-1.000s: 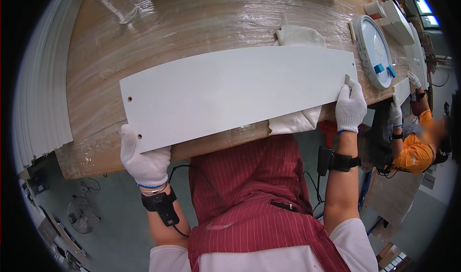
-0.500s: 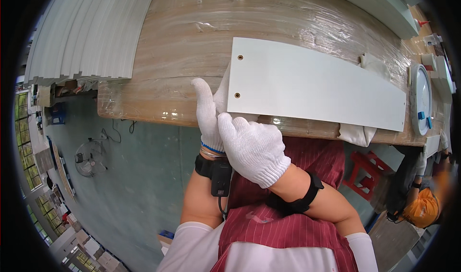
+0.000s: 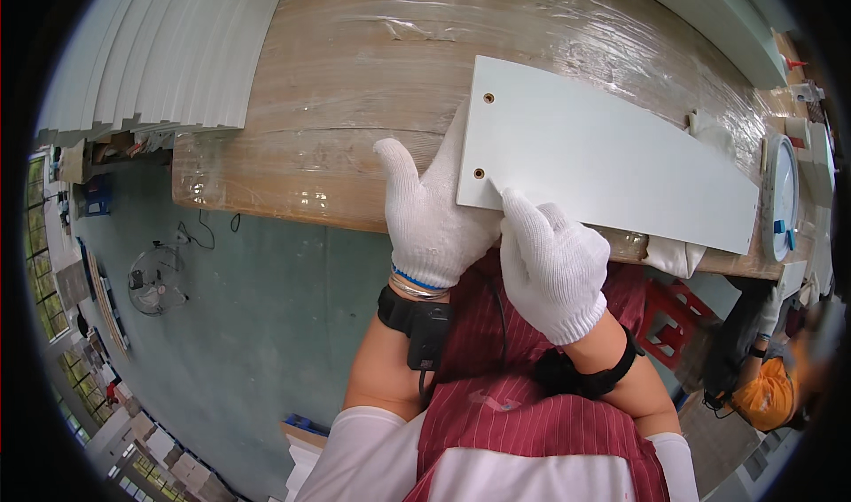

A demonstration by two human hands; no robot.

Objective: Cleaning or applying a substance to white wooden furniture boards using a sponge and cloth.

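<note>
A long white panel (image 3: 603, 152) with two brass-rimmed holes near its left end lies along the table's near edge. My left hand (image 3: 434, 209), in a white knit glove, is flat and stretched out, with its thumb apart. Its fingers pass beneath the panel's left end and are partly hidden there. At the near left corner is my right hand (image 3: 558, 267), also gloved, its fingers closed in a pinch. A small pale pointed tip shows at the fingertips beside the lower hole; what it belongs to is hidden.
Plastic film covers the wooden table (image 3: 355, 85). White strips (image 3: 168, 50) are stacked at far left. Beyond the panel's right end stand a round white lid (image 3: 780, 199) and a cloth (image 3: 674, 255). A red stool (image 3: 669, 325) and a co-worker in orange (image 3: 767, 396) are at right; a fan (image 3: 158, 280) at left.
The panel's left end has shifted right in view and looks larger. My right hand has moved right, away from my left wrist, to the panel's near edge. My left palm now faces up more.
</note>
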